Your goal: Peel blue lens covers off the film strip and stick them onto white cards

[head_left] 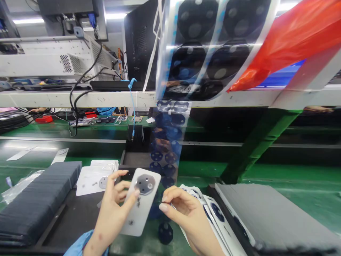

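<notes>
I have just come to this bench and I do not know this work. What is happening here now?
A person holds a white phone back cover upright in the left hand, with its round grey camera ring facing up. The right hand pinches something thin beside the cover; it is too small to identify. A long clear film strip carrying dark round pieces hangs just behind the cover. More white covers lie on the green bench, next to a stack of dark sheets.

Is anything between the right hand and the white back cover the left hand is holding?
Nothing visible. The right hand sits just right of the white back cover, which the left hand holds; only a small open gap separates them.
</notes>
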`<state>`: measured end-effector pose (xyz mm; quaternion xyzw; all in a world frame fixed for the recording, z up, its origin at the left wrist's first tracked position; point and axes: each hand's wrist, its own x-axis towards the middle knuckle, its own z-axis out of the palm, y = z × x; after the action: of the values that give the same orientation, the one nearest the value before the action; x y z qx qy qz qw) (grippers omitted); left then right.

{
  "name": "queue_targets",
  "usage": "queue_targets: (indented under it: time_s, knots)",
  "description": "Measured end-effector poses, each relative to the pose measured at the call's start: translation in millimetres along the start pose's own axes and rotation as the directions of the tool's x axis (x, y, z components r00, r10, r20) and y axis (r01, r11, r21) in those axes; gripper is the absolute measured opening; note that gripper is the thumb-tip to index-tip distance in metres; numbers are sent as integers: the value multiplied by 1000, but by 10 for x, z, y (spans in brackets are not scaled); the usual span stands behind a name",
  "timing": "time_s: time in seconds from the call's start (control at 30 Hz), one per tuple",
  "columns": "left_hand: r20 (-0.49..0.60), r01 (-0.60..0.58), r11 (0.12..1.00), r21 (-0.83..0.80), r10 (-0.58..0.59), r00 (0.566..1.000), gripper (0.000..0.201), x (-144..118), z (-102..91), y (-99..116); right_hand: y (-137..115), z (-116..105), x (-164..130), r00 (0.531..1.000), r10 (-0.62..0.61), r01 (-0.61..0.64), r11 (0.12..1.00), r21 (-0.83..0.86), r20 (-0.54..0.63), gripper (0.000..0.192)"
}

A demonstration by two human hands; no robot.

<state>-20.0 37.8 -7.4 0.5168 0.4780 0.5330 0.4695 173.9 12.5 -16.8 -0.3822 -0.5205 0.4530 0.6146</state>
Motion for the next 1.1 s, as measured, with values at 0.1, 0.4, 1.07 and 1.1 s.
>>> queue_targets:
  time_s: [0.1, 0.4, 1.07, 1.1]
  knots:
    - [165, 118, 988, -99, -100, 981, 68, -3, 97, -59, 11, 3, -13, 997, 31, -33, 999, -24, -66, 25]
    - [356, 248, 950, -192, -168, 919, 40, -189, 189, -34, 28, 7, -35, 978, 11, -55, 977, -205, -210, 22]
    - [352, 287, 933, -218, -199, 915, 38, -325, 282, 104, -59, 59, -59, 952, 58, -102, 986, -133, -300, 18]
    - [356, 290, 931, -221, -200, 913, 38, -328, 280, 106, -53, 61, -61, 953, 61, -104, 986, -131, -297, 19]
